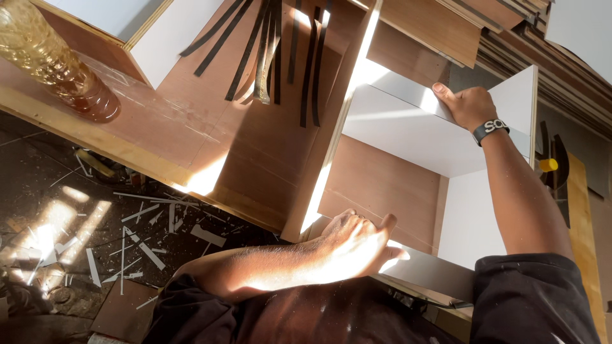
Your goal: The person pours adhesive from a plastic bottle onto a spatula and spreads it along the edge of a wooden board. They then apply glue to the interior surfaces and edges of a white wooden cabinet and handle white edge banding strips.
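The left hand (354,245) lies flat with fingers together, palm pressed on the near white edge of a white-faced box (408,134) made of laminated boards, thumb raised toward the inside. The right hand (468,105), a dark band at its wrist, grips the top edge of the box's far white panel, fingers curled over it and thumb on the near face. The box stands open toward the camera, its inner back a brown board (376,185), with white panels above and at the right side. It rests against the edge of the bench (191,127), a brown sheet with a pale wooden rim. On the bench, well apart from the hands, a bundle of black strips (268,51) fans out near the far edge, and a clear amber plastic bottle (54,60) lies at the left corner. More boards (510,25) are stacked at the far right. Below the bench's near edge, the floor (83,216) is littered with white offcuts and slivers.
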